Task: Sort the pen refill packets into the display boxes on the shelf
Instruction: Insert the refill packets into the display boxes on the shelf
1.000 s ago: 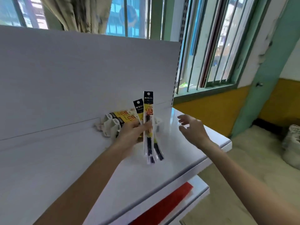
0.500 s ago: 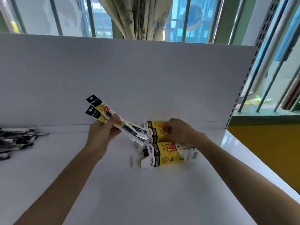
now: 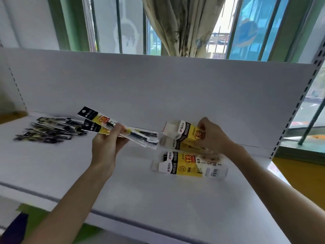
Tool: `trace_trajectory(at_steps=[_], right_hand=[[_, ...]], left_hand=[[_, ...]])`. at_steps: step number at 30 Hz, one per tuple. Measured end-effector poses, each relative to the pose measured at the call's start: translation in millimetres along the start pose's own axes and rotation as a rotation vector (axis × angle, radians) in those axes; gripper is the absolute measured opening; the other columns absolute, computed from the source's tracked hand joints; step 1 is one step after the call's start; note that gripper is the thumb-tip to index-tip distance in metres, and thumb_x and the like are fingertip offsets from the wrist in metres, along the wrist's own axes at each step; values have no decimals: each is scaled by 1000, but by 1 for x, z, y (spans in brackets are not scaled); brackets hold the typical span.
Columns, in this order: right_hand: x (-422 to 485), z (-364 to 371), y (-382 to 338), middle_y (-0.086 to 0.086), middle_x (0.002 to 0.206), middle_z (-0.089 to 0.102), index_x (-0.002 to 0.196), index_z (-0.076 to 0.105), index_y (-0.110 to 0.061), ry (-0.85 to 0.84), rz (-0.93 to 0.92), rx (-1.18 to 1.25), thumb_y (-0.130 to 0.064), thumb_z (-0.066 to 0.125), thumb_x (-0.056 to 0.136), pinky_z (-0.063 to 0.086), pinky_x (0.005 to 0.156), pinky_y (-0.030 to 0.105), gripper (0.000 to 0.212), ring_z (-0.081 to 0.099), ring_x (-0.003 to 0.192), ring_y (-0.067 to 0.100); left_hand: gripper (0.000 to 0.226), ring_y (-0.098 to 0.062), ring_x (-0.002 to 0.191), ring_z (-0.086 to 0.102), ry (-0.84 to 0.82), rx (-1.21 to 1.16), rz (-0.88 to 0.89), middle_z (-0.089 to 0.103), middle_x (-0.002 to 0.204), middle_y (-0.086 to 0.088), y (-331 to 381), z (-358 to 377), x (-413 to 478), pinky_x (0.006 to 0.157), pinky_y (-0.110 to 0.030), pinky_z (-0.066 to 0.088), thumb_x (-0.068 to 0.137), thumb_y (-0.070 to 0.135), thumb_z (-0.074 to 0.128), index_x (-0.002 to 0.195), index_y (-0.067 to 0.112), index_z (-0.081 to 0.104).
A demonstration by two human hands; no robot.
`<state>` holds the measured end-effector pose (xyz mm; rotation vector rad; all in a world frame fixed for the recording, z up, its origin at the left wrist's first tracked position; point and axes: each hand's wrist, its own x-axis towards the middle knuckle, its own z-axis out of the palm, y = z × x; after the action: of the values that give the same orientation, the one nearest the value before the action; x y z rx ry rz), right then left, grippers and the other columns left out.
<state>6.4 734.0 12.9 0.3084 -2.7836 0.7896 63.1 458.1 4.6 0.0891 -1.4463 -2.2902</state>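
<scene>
Over the white shelf (image 3: 140, 191), left hand (image 3: 109, 145) gripping refill packets (image 3: 98, 120), right hand (image 3: 212, 136) pinching a display box (image 3: 182, 131)

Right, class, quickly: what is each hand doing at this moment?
Left hand: grips pen refill packets.
Right hand: grips the rear display box.

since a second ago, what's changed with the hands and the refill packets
The right hand, open in mid-air a second ago, reached over and now grips the rear display box. The left hand tipped its refill packets from upright to slanting, lower ends toward that box. Unchanged: the left hand's hold on the packets; the front box lies on the shelf.
</scene>
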Motion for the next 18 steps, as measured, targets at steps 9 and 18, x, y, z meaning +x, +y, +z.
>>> trace_trajectory(at_steps=[9, 18], right_hand=[[-101, -28, -9, -10, 110, 49, 122, 52, -16, 212, -182, -48, -24, 76, 72, 51, 78, 26, 56, 54, 91, 8], [-139, -31, -8, -10, 100, 49, 118, 54, -16, 297, -85, 82, -21, 79, 69, 40, 68, 8, 55, 54, 86, 8]], left_hand=[[14, -5, 71, 68, -53, 43, 154, 68, 75, 2, 4, 73, -50, 63, -17, 54, 88, 17, 60, 75, 14, 61], [14, -6, 60, 65, -31, 360, 405, 70, 75, 2, 9, 78, -77, 63, -28, 55, 83, 32, 66, 73, 22, 64]])
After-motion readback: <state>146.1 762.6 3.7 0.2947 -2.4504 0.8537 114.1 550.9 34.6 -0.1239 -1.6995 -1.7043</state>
